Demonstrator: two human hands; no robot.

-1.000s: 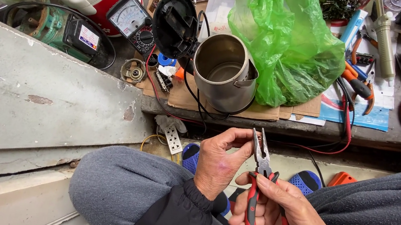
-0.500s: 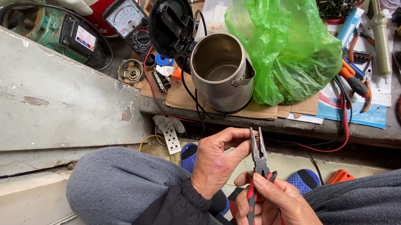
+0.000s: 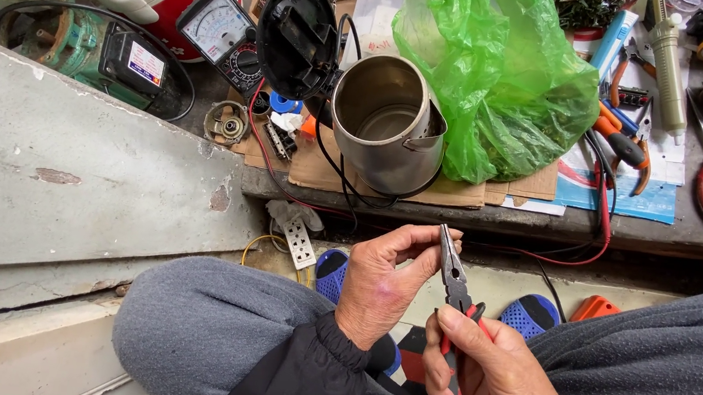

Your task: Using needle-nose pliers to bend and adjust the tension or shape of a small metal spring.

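While the right hand (image 3: 498, 386) clamps the pliers (image 3: 453, 280) by their red handles at lower centre, the left hand (image 3: 377, 284) pinches at the stiff, slim, likely slippery tips.

The left hand (image 3: 378, 291) sits just left of the frame's centre, back of the hand up, wrist coming out of a dark sleeve cuff from 7 o'clock. Its fingers (image 3: 414, 236) curl toward 2 o'clock, tips pinched close together. The right hand (image 3: 500, 384) lies lower, at 5 o'clock from the left, fingers wrapped shut and pointing toward 10 o'clock, forefinger stretched along the top. Both forearms rest over 2 grey-clad knees.
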